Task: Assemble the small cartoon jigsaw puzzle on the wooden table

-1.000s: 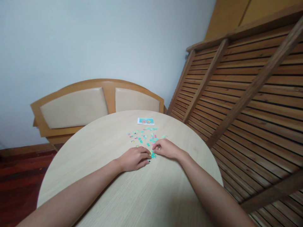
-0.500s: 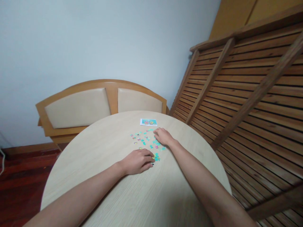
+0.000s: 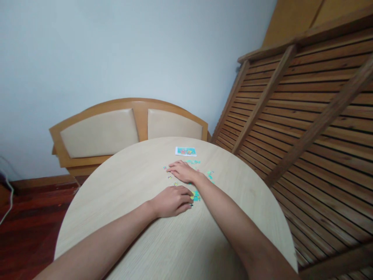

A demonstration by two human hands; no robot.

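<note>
head view: the puzzle pieces [image 3: 194,196] are tiny flat bits, mostly turquoise with flecks of pink and yellow, scattered on the round table [image 3: 140,171] a little right of the frame's centre; a small joined cluster lies just at the fingertips of the left hand [image 3: 171,201], a few loose ones sit to the right near [image 3: 210,175], and a short turquoise row shows above the right hand [image 3: 183,171]; more pieces lie hidden beneath that hand; the left hand rests palm down on the tabletop at centre frame, fingers loosely curled and touching the edge of the cluster, gripping nothing that can be seen; the right hand lies further up, flat over the scatter with fingers stretched toward the left, and whether it pinches a piece cannot be told; the reference card [image 3: 185,151], a small white-edged picture in turquoise and orange, lies flat near the table's far edge, just above the pieces and apart from both hands; no box or tray holds the pieces, they lie bare on the pale wood; behind the table, at centre left, stands a bench [image 3: 99,132] with two cream pads; a slatted wooden frame [image 3: 305,112] fills the right side
</note>
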